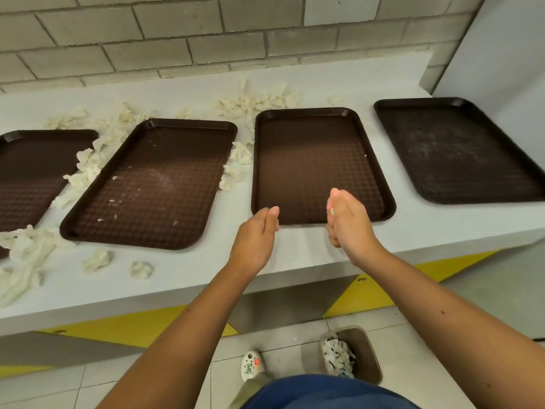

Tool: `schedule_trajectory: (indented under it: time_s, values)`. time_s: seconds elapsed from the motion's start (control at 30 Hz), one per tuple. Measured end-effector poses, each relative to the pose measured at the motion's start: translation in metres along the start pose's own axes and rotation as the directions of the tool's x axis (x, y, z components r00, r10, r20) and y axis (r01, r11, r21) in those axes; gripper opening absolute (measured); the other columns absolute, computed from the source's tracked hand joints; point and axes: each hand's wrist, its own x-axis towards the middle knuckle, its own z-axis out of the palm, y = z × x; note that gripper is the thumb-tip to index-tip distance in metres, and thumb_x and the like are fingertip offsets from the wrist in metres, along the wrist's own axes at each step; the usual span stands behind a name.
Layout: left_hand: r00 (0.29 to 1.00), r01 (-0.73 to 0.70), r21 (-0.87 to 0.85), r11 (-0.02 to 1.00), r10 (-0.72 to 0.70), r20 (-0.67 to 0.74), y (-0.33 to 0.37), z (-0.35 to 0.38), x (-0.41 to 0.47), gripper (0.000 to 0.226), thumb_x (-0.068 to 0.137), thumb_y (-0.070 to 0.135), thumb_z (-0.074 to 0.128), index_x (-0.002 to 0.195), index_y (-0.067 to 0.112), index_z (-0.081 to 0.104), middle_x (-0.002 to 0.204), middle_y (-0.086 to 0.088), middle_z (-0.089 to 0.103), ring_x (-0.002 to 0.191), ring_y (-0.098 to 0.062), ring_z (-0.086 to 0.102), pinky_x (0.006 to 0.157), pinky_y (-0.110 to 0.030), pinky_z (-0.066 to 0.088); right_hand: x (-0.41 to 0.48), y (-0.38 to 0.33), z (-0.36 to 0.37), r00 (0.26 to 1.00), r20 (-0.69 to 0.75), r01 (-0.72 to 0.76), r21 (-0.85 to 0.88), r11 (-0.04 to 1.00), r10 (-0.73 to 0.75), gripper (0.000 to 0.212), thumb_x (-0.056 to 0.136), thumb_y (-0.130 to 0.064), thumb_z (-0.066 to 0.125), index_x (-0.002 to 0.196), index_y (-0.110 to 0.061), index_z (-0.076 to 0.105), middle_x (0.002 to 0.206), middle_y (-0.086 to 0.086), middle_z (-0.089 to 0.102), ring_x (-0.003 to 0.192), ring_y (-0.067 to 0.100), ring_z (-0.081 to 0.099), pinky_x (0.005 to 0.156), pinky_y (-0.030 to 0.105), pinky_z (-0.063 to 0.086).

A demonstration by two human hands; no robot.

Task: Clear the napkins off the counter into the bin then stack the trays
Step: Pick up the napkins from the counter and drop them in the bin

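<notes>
We log crumpled white napkins (87, 168) among four brown trays (309, 160); left hand (256, 233) and right hand (349, 224) loose, gripping nothing; grey counter (295, 256), brick wall (206, 25).

Left hand (256, 235) and right hand (348, 224) face palm to palm above the counter (182, 278), napkins (87, 168) strewn around trays (153, 184).

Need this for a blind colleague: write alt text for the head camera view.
A left hand and right hand hover over a white counter holding four brown trays side by side. Crumpled napkins litter its left side; a bin on the floor below holds some.
</notes>
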Motion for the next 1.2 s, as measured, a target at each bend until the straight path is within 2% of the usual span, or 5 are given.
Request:
schedule_trajectory:
  time_s: [0.13,0.3,0.5,0.7,1.2]
  values:
    - [0.998,-0.047,-0.097,0.994,0.05,0.026,0.021,0.043,-0.026,0.028,0.105,0.033,0.032,0.092,0.022,0.055,0.059,0.003,0.046,0.053,-0.007,0.044,0.057,-0.026,0.039,-0.017,0.021,-0.051,0.992,0.093,0.093,-0.061,0.994,-0.087,0.022,0.105,-0.022,0.033,0.096,-0.018,0.053,0.058,-0.003,0.042,0.039,0.009,0.028,0.038,0.018,0.025]
    - [0.99,-0.061,-0.204,0.977,0.085,0.109,0.036,0.099,-0.061,0.019,0.105,0.022,0.037,0.101,0.025,0.056,0.062,0.013,0.05,0.057,-0.002,0.043,0.057,-0.019,0.036,-0.043,0.053,-0.109,0.993,0.114,-0.006,-0.074,0.997,0.014,0.029,0.105,-0.028,0.031,0.083,-0.016,0.044,0.054,0.0,0.03,0.036,0.003,0.026,0.036,0.017,0.023]
    - [0.954,0.191,-0.232,0.954,-0.124,0.274,0.034,0.15,-0.099,0.029,0.098,0.028,0.034,0.088,0.028,0.061,0.069,0.004,0.048,0.065,-0.014,0.044,0.063,-0.03,0.034,-0.063,0.128,-0.165,0.974,0.189,-0.05,-0.366,0.929,0.127,0.028,0.1,-0.03,0.038,0.074,-0.022,0.043,0.071,-0.002,0.042,0.066,0.013,0.042,0.064,0.029,0.032]
    - [0.88,0.33,-0.078,0.941,-0.276,0.387,0.023,0.177,-0.105,0.034,0.099,0.021,0.036,0.078,0.03,0.062,0.085,0.004,0.056,0.066,-0.007,0.045,0.061,-0.029,0.035,-0.068,0.208,-0.197,0.915,0.264,-0.079,-0.625,0.777,0.305,0.014,0.094,-0.007,0.054,0.107,-0.009,0.056,0.111,0.01,0.053,0.099,0.021,0.053,0.076,0.024,0.036]
    - [0.715,0.608,-0.084,0.79,-0.498,0.491,-0.004,0.227,-0.124,0.014,0.095,0.009,0.055,0.106,0.014,0.062,0.091,-0.005,0.063,0.09,-0.022,0.067,0.089,-0.034,0.057,-0.066,0.242,-0.228,0.887,0.216,-0.128,-0.734,0.667,0.408,0.033,0.086,-0.013,0.069,0.117,-0.016,0.06,0.112,0.003,0.048,0.093,0.011,0.05,0.081,0.017,0.036]
